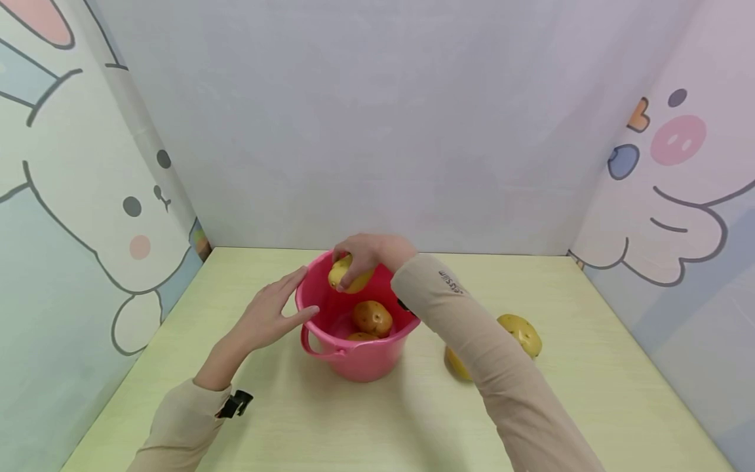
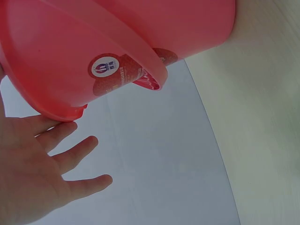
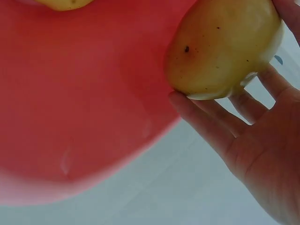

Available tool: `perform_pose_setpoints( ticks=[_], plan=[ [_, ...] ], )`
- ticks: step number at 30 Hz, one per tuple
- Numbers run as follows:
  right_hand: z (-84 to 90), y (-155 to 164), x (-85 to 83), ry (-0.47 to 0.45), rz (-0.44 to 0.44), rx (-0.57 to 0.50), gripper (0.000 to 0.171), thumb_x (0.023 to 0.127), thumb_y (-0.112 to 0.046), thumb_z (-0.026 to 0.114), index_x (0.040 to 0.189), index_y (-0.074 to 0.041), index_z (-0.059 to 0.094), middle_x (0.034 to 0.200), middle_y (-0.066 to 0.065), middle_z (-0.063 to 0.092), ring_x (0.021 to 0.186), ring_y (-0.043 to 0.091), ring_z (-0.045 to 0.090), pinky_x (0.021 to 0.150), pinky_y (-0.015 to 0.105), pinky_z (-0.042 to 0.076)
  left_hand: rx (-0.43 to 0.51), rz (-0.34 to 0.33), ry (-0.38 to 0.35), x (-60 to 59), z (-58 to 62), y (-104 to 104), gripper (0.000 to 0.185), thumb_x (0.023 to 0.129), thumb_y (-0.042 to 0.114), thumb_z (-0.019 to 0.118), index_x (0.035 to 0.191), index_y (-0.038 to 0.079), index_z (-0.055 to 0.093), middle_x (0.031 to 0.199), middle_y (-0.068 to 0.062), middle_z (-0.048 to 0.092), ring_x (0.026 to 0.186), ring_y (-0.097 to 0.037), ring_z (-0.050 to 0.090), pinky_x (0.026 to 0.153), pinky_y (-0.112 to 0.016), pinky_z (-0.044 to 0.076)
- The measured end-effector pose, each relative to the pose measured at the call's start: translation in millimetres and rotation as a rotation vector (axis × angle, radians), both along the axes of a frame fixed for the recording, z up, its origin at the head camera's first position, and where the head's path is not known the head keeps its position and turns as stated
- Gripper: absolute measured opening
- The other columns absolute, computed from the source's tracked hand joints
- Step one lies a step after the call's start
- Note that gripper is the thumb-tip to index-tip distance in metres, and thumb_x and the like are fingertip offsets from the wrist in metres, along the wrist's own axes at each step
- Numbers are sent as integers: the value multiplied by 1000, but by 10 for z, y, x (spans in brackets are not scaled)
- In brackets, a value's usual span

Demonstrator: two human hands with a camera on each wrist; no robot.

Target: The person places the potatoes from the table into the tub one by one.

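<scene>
A pink bucket (image 1: 360, 360) stands in the middle of the pale table (image 1: 283, 419). My right hand (image 1: 368, 252) reaches over its far rim and grips a yellow potato (image 1: 349, 275) above the inside; the right wrist view shows the potato (image 3: 220, 47) held by the fingertips (image 3: 197, 115) against the pink bucket wall (image 3: 79, 93). Two potatoes (image 1: 373, 318) lie in the bucket. My left hand (image 1: 271, 311) is open, its straight fingers touching the bucket's left rim; the left wrist view shows the hand (image 2: 42, 164) under the bucket's rim (image 2: 56, 112).
Two more potatoes lie on the table right of the bucket, one (image 1: 522, 333) in plain sight, the other (image 1: 457, 364) partly behind my right sleeve. Cartoon-printed walls close in the left, back and right sides. The bucket handle (image 1: 315, 347) faces me.
</scene>
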State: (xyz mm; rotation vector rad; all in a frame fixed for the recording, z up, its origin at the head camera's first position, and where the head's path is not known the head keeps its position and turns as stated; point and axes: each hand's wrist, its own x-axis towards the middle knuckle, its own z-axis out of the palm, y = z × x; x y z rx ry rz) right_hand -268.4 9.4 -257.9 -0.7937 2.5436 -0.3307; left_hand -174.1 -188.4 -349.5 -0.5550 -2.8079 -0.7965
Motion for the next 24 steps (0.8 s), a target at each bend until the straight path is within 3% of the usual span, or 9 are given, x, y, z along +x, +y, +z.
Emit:
perform_pose_setpoints(
  ticks=[9, 17, 24],
  plan=[
    [7, 35, -17, 41, 29, 5, 63, 66, -32, 77, 121, -23, 47, 116, -2, 45, 103, 16, 39, 60, 25, 49, 2, -3, 3, -14, -9, 2, 78, 79, 45, 60, 139, 11, 26, 135, -10, 35, 119, -31, 34, 89, -58, 30],
    [19, 137, -55, 84, 50, -53, 63, 66, -31, 77, 121, -21, 48, 117, 0, 47, 103, 16, 41, 66, 27, 50, 20, -9, 0, -14, -13, -4, 79, 77, 43, 63, 139, 11, 26, 135, -10, 35, 118, -31, 35, 84, -56, 37],
    [52, 278, -95, 153, 131, -79, 62, 69, -30, 75, 123, -18, 47, 121, 4, 46, 110, 21, 41, 71, 27, 48, 23, -8, -4, -14, -13, -2, 79, 77, 44, 62, 140, 12, 26, 135, -9, 35, 118, -31, 34, 83, -56, 37]
  ],
)
